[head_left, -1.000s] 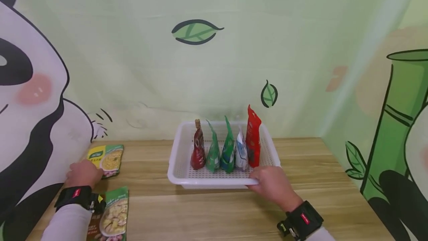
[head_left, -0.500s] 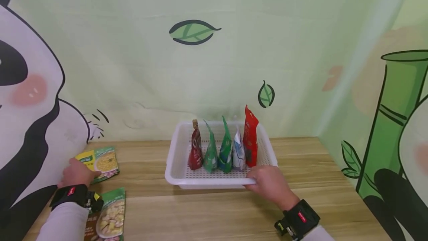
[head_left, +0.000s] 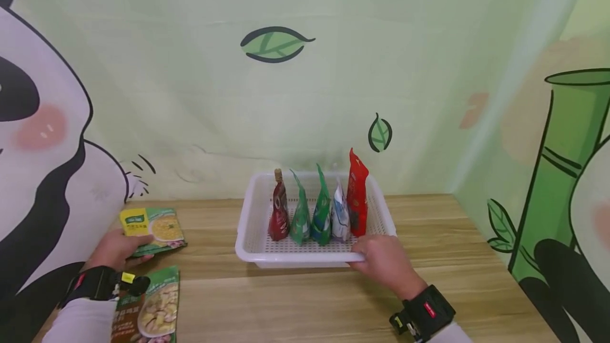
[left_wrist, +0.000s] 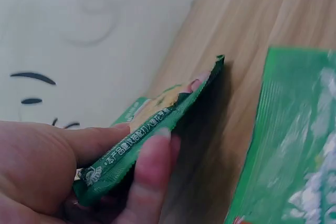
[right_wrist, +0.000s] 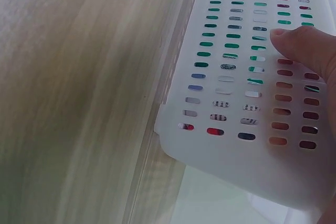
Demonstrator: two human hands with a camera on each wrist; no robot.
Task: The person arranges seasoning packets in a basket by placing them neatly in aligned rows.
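My left hand (head_left: 116, 249) pinches a yellow and green food packet (head_left: 164, 226) by its left side. In the left wrist view the packet (left_wrist: 152, 135) is tilted, its printed edge between the thumb and fingers. Below that hand lies a second packet, brown and green (head_left: 159, 306), flat on the table. My right hand (head_left: 387, 264) grips the front right rim of a white plastic basket (head_left: 295, 258). The right wrist view has the thumb (right_wrist: 299, 45) against the slotted basket wall (right_wrist: 210, 145); the other fingers are mostly hidden.
Upright in the basket stand a dark red spouted pouch (head_left: 279, 216), two green packets (head_left: 301, 221), a white and blue packet (head_left: 340, 218) and a red packet (head_left: 357, 195). Behind the wooden table (head_left: 267, 306) hangs a printed backdrop (head_left: 200, 94).
My left hand has taken hold of the yellow and green packet, which is now raised and tilted, shifted slightly right. The right hand stays on the basket rim.
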